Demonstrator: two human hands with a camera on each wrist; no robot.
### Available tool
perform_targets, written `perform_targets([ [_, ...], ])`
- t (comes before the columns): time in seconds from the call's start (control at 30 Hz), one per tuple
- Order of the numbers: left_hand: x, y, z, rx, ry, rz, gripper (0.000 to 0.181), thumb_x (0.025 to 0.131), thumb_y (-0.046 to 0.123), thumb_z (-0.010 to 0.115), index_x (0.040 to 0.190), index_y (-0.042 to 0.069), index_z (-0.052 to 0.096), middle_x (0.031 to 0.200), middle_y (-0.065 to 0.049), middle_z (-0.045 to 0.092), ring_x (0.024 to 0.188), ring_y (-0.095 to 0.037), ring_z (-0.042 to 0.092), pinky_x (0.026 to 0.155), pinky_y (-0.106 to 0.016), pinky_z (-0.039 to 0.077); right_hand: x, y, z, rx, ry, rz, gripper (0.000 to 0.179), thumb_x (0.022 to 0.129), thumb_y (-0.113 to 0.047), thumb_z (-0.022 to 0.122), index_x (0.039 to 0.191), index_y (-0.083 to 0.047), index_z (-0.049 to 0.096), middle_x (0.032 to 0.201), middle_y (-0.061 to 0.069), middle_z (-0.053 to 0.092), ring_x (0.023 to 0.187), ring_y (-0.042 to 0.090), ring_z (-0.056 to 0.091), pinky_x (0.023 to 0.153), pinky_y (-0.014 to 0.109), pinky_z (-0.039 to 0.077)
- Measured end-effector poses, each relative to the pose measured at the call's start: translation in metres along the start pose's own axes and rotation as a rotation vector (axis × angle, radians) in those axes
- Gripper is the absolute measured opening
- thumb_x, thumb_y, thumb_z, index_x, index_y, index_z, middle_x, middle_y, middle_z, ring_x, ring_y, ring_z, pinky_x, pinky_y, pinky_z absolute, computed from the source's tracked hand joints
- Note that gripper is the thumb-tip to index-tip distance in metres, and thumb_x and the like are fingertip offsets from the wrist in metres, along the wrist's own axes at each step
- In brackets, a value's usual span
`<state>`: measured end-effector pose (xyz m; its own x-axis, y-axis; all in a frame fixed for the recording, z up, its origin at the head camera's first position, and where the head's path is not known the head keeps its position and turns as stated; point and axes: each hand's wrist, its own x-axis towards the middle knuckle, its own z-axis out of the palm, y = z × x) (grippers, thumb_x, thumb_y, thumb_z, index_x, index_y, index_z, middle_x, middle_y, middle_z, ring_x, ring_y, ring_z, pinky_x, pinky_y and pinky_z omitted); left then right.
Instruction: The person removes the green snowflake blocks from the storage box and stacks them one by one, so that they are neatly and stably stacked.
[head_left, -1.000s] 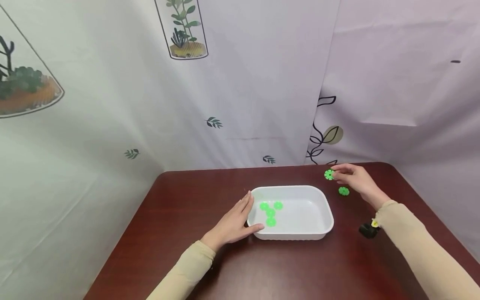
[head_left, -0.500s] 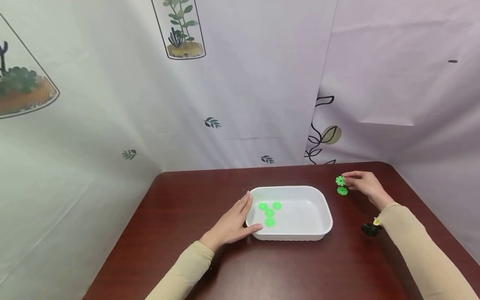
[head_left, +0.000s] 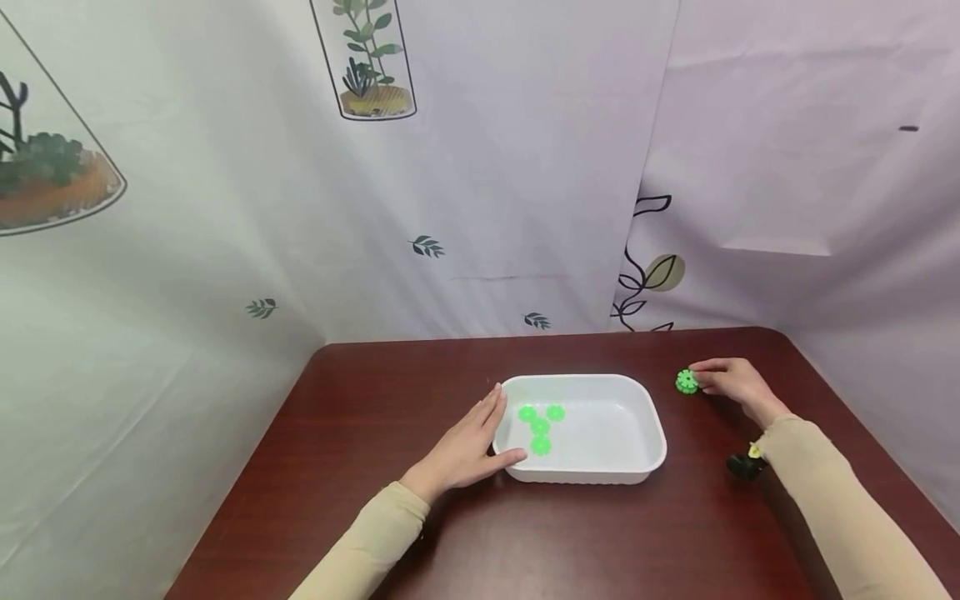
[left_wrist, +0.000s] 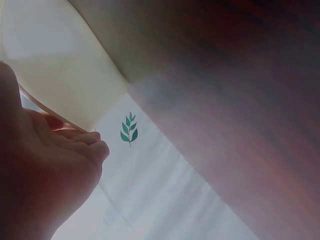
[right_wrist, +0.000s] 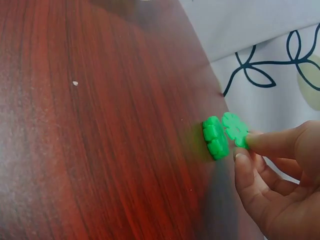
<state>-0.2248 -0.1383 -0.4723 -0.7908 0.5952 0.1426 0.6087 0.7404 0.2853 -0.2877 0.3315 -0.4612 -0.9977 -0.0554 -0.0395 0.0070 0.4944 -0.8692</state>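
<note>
My right hand [head_left: 738, 385] pinches a thin green flower-shaped plastic disc [right_wrist: 236, 131] between thumb and fingers at the table's right. Close beside that disc, in the right wrist view, lies a small thick stack of green discs [right_wrist: 216, 139] on the table. From the head view, the held disc overlaps the stack. My left hand [head_left: 461, 446] rests with straight fingers along the left end of a white tray [head_left: 607, 433], thumb over the near rim. Several green discs [head_left: 541, 445] lie flat in the tray's left half. The left wrist view shows the left hand [left_wrist: 60, 155] against the tray's outer wall [left_wrist: 55, 60].
The dark red wooden table [head_left: 600, 542] has rounded far corners. A pale printed cloth [head_left: 487, 167] hangs behind it and at the sides. A small black object [head_left: 745, 467] with a yellow-and-white flower shows at the right sleeve [head_left: 832, 483].
My right hand has moved right and toward me, lowering the held disc to the discs on the table. The left hand and tray have stayed put.
</note>
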Motion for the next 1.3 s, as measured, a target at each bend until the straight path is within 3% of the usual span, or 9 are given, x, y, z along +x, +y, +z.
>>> perform_targets([
  [0.2,0.0003,0.0005,-0.0006,0.000,-0.010,-0.013,0.099,0.096,0.069,0.048,0.160,-0.001,0.016,0.168,-0.013,0.007,0.154,-0.022,0.013,0.120,-0.039,0.023,0.0015,0.0057,0.0018,-0.002,-0.011,-0.009,0.037,0.099,-0.003,0.058,0.124,0.025,0.055,0.105,0.018,0.071,0.077,0.002,0.064,0.070,0.024,0.057],
  [0.6,-0.0008,0.0011,0.0010,0.002,-0.010,-0.011,0.099,0.096,0.068,0.048,0.159,-0.001,0.018,0.167,-0.017,0.011,0.154,-0.024,0.014,0.120,-0.039,0.024,-0.0003,0.0085,0.0050,-0.002,0.004,-0.014,0.035,0.099,-0.002,0.057,0.121,0.025,0.057,0.100,0.014,0.073,0.075,0.002,0.063,0.068,0.023,0.056],
  [1.03,-0.0009,0.0001,0.0015,0.009,0.008,0.009,0.100,0.096,0.071,0.044,0.159,-0.002,0.018,0.168,-0.015,0.009,0.153,-0.025,0.015,0.120,-0.040,0.025,0.0005,0.0054,0.0052,-0.091,0.009,0.002,0.034,0.102,-0.005,0.054,0.124,0.020,0.059,0.113,0.026,0.068,0.082,0.009,0.062,0.068,0.024,0.056],
  [1.3,-0.0012,0.0010,0.0008,0.010,-0.008,-0.002,0.100,0.096,0.071,0.045,0.159,-0.002,0.017,0.168,-0.014,0.008,0.154,-0.021,0.012,0.121,-0.038,0.022,0.0002,0.0078,0.0070,-0.106,0.012,0.009,0.035,0.101,-0.005,0.055,0.125,0.020,0.059,0.114,0.028,0.067,0.083,0.014,0.061,0.068,0.025,0.055],
])
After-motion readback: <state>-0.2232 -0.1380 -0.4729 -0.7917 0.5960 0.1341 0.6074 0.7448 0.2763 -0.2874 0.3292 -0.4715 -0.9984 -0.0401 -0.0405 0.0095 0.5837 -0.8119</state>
